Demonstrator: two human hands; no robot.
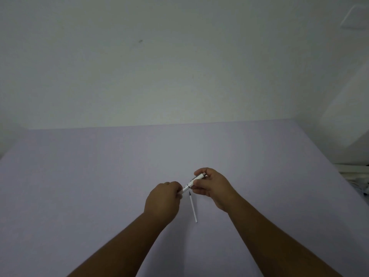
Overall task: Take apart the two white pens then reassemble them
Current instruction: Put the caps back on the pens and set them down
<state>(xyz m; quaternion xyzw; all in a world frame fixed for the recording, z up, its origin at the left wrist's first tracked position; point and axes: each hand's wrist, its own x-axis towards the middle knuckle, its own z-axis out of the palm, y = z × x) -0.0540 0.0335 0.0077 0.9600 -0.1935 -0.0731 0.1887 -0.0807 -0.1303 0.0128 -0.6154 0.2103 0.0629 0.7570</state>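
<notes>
Slantwise, a white pen [193, 181] with dark bands sits clamped between left hand [162, 202] and right hand [214, 187] grips.

Lilac table [79, 186], white wall [159, 66] behind.

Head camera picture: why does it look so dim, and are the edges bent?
Head view: dim, even light with a greyish cast and no glare; shadows are very faint. The wide lens bows the table edge and stretches the forearms. The white pen between left hand and right hand looks soft, as does the refill lying below.
</notes>
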